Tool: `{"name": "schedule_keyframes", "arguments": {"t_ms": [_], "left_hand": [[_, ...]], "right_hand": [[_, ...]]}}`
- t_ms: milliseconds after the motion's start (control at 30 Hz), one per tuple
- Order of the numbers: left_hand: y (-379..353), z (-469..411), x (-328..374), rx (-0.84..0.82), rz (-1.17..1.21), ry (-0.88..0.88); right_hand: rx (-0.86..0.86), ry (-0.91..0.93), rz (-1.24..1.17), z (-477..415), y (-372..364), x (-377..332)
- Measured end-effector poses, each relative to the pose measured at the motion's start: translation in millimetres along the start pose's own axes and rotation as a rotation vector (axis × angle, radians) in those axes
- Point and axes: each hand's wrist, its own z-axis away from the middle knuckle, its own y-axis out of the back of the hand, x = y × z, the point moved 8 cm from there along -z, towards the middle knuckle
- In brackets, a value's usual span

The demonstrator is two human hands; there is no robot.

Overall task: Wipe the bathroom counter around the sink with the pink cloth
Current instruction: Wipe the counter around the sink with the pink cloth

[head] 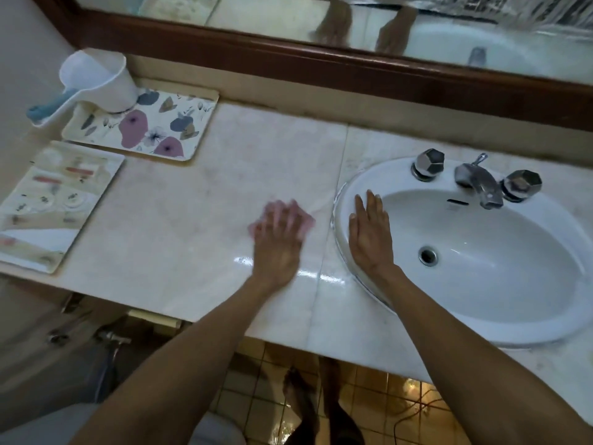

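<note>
My left hand (278, 239) lies flat, fingers spread, on the pink cloth (308, 222), pressing it onto the pale marble counter (179, 226) just left of the sink. The hand is motion-blurred and covers most of the cloth; only pink edges show by the fingertips. My right hand (370, 234) rests flat with straight fingers on the left rim of the white oval sink (519, 326). The counter near its front edge shines wet.
A chrome tap (479, 184) with two faceted knobs stands at the sink's back. A floral tray (141, 130) with a white scoop (96, 81) sits at the back left, a second tray (48, 203) at the left edge. A wood-framed mirror (321, 69) runs behind.
</note>
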Motion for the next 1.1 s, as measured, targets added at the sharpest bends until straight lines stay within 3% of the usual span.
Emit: {"name": "schedule_keyframes", "arguments": {"t_ms": [133,233,367,433,500,567,667,733,833,900,1000,1100], "left_hand": [[-5,78,14,-0.302,0.069,-0.374],[12,86,-48,-0.305,-0.042,-0.477],[20,42,-125,-0.204,-0.137,-0.031],[18,25,-105,-0.066,-0.125,0.156],[15,18,-55,0.057,-0.102,0.181],[9,28,4,0.124,-0.032,0.091],[-16,77,64,-0.05,0.087,-0.081],[-21,116,71,-0.193,0.119,-0.237],[-6,143,35,-0.254,0.057,-0.424],[2,135,-14,-0.252,0.012,-0.356],[18,106,-95,-0.196,-0.084,-0.103],[28,93,-121,-0.133,-0.093,0.126]], "right_hand": [[-0.017,-0.013,-0.019,10,1,2],[-0.025,-0.017,-0.053,20,1,2],[-0.021,-0.007,-0.056,24,2,0],[-0.03,-0.008,-0.079,25,1,-1],[-0.026,-0.009,-0.09,26,1,-1],[-0.025,-0.003,-0.078,26,1,-1],[-0.023,0.001,-0.068,26,3,-3],[-0.022,0.005,-0.062,27,4,-2],[-0.017,0.018,-0.049,27,4,-4],[-0.008,0.035,-0.05,28,5,-6],[-0.019,0.018,-0.072,33,3,-3],[-0.021,0.023,-0.068,34,1,-4]]}}
